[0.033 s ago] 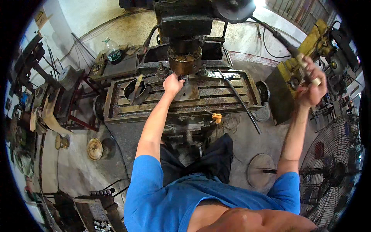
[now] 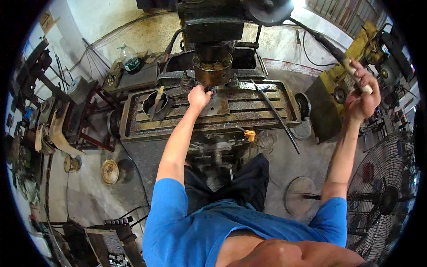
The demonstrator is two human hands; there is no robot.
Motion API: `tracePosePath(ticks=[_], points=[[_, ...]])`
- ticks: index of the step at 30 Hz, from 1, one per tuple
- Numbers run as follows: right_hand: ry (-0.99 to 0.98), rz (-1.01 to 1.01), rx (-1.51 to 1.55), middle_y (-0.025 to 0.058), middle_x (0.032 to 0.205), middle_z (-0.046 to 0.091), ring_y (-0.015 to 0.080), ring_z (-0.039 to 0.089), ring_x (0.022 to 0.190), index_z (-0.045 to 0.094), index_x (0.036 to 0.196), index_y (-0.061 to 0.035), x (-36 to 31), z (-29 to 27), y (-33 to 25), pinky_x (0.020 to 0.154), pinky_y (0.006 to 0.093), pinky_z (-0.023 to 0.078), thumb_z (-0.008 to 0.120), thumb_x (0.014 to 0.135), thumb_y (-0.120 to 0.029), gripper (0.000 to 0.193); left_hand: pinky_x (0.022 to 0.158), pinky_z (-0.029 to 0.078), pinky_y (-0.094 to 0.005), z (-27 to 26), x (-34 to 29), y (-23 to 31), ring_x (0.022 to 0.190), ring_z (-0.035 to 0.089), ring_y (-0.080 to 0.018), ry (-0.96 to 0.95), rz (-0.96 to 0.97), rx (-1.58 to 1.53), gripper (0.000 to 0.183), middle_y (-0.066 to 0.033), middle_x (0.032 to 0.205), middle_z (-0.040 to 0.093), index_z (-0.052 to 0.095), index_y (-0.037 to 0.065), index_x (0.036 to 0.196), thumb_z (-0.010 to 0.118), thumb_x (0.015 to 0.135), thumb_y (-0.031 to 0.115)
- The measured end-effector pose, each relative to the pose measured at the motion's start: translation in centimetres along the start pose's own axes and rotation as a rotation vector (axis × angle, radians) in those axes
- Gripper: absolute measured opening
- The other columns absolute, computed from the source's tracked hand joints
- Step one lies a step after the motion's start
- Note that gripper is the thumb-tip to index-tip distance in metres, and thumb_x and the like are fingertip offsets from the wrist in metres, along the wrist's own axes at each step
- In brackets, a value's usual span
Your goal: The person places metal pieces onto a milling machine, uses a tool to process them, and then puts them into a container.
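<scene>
My left hand (image 2: 200, 96) is closed just under the brass-coloured spindle head (image 2: 213, 71) of a drill or milling machine, over the slotted metal table (image 2: 164, 127). What its fingers grip is hidden. Out to the right, my right hand (image 2: 364, 101) has its fingers around the pale grip of a long machine lever (image 2: 331, 50), which slants down from the machine's top. On the table's left side stands a dark pot (image 2: 151, 107) with a brush-like, flat-handled tool (image 2: 156, 103) in it. A long metal bar (image 2: 278, 118) leans across the table's right front edge.
An orange-yellow fitting (image 2: 249, 135) hangs at the table's front. A caged floor fan (image 2: 387, 191) stands at right, its round base (image 2: 301, 196) nearby. A yellow machine (image 2: 324, 98) is behind my right hand. Floor tins (image 2: 109, 171) and a red-legged stand (image 2: 91, 129) are at left.
My right hand has shifted slightly to the right with the lever's grip. The left hand stays where it was under the spindle.
</scene>
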State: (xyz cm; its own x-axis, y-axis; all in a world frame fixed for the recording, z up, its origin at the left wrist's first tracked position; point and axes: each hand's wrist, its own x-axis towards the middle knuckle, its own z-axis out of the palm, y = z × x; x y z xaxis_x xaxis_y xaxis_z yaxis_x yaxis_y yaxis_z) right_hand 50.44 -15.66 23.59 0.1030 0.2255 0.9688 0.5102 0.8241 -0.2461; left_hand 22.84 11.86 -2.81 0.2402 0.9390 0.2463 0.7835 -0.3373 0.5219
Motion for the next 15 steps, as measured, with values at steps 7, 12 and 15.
tracePosePath(ticks=[7,12,15], points=[[0.132,0.01,0.045,0.0144,0.079,0.052,0.0388,0.053,0.097,0.042,0.064,-0.0016,-3.2,1.1,1.4,0.094,0.0576,0.029,0.043,0.058,-0.004,0.007,0.066,0.048,-0.0415,0.3,-0.2,-0.6,0.077,0.061,-0.0326,0.028,-0.004,0.018,0.035,-0.0175,0.079,0.063,0.063,0.0,0.076,0.071,0.065,0.033],[0.03,0.089,-0.078,0.0144,0.082,0.053,0.0375,0.052,0.1,0.043,0.067,-0.0018,-0.3,0.5,0.0,0.096,0.0533,0.029,0.046,0.062,-0.011,0.011,0.066,0.047,-0.0418,0.9,0.1,-1.0,0.077,0.06,-0.0339,0.049,0.017,0.03,0.042,-0.0179,0.076,0.062,0.06,0.0,0.072,0.073,0.064,0.038],[0.027,0.074,-0.039,0.015,0.084,0.054,0.0363,0.051,0.102,0.044,0.07,-0.0018,-0.9,0.3,0.5,0.095,0.0509,0.03,0.047,0.063,-0.013,0.013,0.066,0.048,-0.0415,0.7,0.0,-0.8,0.077,0.06,-0.0336,0.037,0.003,0.032,0.042,-0.0177,0.076,0.062,0.06,0.0,0.073,0.073,0.064,0.039]])
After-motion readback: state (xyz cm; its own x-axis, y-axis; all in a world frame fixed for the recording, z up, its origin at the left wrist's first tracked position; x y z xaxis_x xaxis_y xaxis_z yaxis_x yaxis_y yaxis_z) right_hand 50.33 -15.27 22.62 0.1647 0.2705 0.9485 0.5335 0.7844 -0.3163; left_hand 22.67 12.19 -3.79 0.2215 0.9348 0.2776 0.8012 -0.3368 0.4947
